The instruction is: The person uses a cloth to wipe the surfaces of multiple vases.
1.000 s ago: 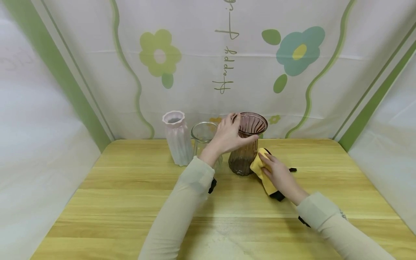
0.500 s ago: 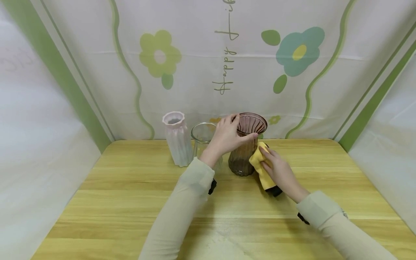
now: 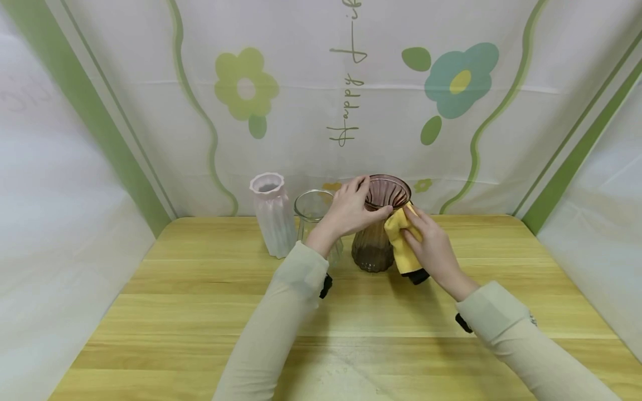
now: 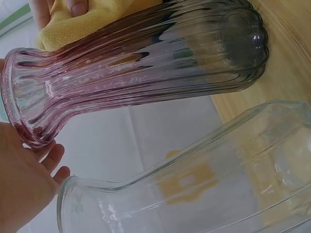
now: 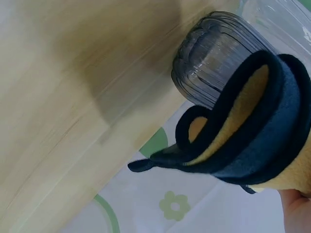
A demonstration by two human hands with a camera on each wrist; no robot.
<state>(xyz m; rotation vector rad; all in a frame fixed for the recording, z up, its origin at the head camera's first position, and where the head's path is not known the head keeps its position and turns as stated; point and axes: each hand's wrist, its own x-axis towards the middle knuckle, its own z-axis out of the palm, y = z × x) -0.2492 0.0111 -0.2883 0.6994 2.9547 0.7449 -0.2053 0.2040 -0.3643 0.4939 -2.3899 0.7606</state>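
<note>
A ribbed glass vase point(image 3: 373, 245), pinkish at the flared rim and smoky grey at the base, stands upright on the table. My left hand point(image 3: 348, 209) grips it by the neck just under the rim, thumb in front and fingers toward the back. In my right hand point(image 3: 433, 248) a yellow cloth point(image 3: 403, 245) with dark edging is pinched and pressed against the vase's right side, below the rim. The left wrist view shows the cloth point(image 4: 92, 24) touching the upper part of the vase point(image 4: 136, 63). The right wrist view has the cloth's folded dark-blue side point(image 5: 272, 121) hanging by the base.
Left of the held vase stands a clear glass vase point(image 3: 307, 214), partly behind my left hand and forearm. Farther left is a white-pink fluted vase point(image 3: 275, 223). A flower-printed curtain point(image 3: 301, 139) hangs behind the wooden table point(image 3: 200, 312).
My right hand has moved the cloth up along the vase's right side, from near the lower half to just under the rim. My left hand keeps its grip and the vases stay in place.
</note>
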